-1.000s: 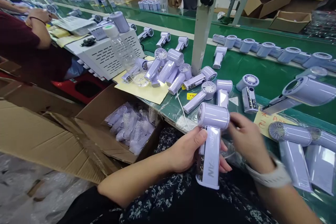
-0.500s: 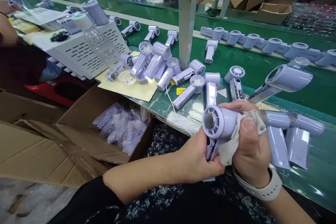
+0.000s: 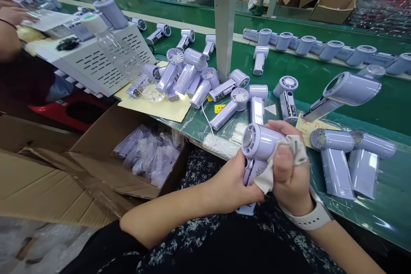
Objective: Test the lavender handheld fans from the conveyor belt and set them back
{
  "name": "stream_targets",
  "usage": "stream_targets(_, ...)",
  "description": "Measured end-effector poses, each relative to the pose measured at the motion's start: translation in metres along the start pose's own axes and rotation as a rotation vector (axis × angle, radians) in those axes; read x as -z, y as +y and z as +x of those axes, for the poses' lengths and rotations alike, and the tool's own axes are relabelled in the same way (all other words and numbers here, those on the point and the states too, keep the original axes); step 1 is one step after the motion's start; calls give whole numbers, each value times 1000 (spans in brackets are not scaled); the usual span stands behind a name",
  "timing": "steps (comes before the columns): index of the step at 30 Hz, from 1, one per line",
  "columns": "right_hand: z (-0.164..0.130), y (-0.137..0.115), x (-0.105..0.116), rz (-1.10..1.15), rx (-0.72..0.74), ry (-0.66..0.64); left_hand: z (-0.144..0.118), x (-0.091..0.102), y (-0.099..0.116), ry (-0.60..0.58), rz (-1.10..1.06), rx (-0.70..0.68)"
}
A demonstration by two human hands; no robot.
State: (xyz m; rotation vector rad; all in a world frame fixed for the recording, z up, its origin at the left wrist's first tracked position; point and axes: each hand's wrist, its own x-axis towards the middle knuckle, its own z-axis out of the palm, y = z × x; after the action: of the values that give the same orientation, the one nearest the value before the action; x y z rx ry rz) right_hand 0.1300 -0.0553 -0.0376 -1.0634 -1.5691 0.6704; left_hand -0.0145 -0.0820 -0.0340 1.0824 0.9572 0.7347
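Head view, sole entry: one handheld fan (image 3: pixel 261 142), lilac, held between both hands above the lap, near the bench (image 3: pixel 379 209) edge. Left hand (image 3: pixel 236 182), fingers curled round the handle just below the barrel. Right hand (image 3: pixel 290 180), thumb bent over a pale cloth (image 3: pixel 298 150), gripping it and pressing it to the barrel's far end from the round grille. Progress, as judged: wiping of this piece under way, not finished while the cloth lies against it. Remaining stock: a cluster of fans (image 3: pixel 188 78) beside the post (image 3: pixel 224 30); a pair of fans (image 3: pixel 336 175) lying on the bench to the right; a row of fans (image 3: pixel 306 45) along the belt (whether any are already wiped cannot be told). One fan (image 3: pixel 288 105) on the bench with its handle's inner parts showing, so seemingly incomplete. Carton (image 3: pixel 96 137) at left: several clear-wrapped pieces (image 3: pixel 150 154) inside, apparently packed goods.
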Motion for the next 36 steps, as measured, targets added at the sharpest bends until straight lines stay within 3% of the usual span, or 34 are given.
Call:
stream_targets(2, 11, -3, 6, 71, -99, -7, 0, 0, -2, 76, 203, -103)
stream_targets(5, 41, -5, 19, 145, -358, -245, -2, 3, -5, 93, 394, -183)
stream_targets(7, 62, -4, 25, 51, -439, -416, -5, 6, -7, 29, 363, -153)
stream_targets(8, 70, -4, 27, -48, -425, -437, -7, 8, -7, -7, 281, -108)
stream_targets(11, 85, -6, 26, -302, -304, -259, -12, 15, -6, -113, -95, 39)
stream_targets(13, 89, -7, 22, -326, -210, -85, -13, 19, -5, -187, -289, 53)
stream_targets(16, 95, 0, 15, -336, -21, 108, -13, 23, -2, -260, -395, 20)
stream_targets(18, 99, 8, 12, -370, 38, 104, -14, 24, 0, -264, -411, 18)
stream_targets(22, 86, 18, 13, -444, 56, -49, -12, 24, -4, -234, -433, -9)
stream_targets(24, 64, 16, 16, -299, 29, -156, -7, 22, -9, -190, -410, -72)
stream_targets(26, 37, 11, 18, -37, -64, -320, 4, 18, -15, -85, -248, -210)
stream_targets(28, 16, 5, 24, 102, -165, -393, 17, 12, -18, 11, 53, -365)
stream_targets(30, 7, 1, 42, 57, -205, -254, 31, 6, -16, 0, 379, -460)
stream_targets(32, 9, -1, 80, -42, -194, 18, 41, 8, -11, -59, 603, -506)
stream_targets(34, 13, 3, 137, -202, -230, 251, 47, 20, -4, -57, 726, -568)
stream_targets(36, 14, 18, 201, -527, -386, 294, 49, 45, 1, 9, 779, -606)
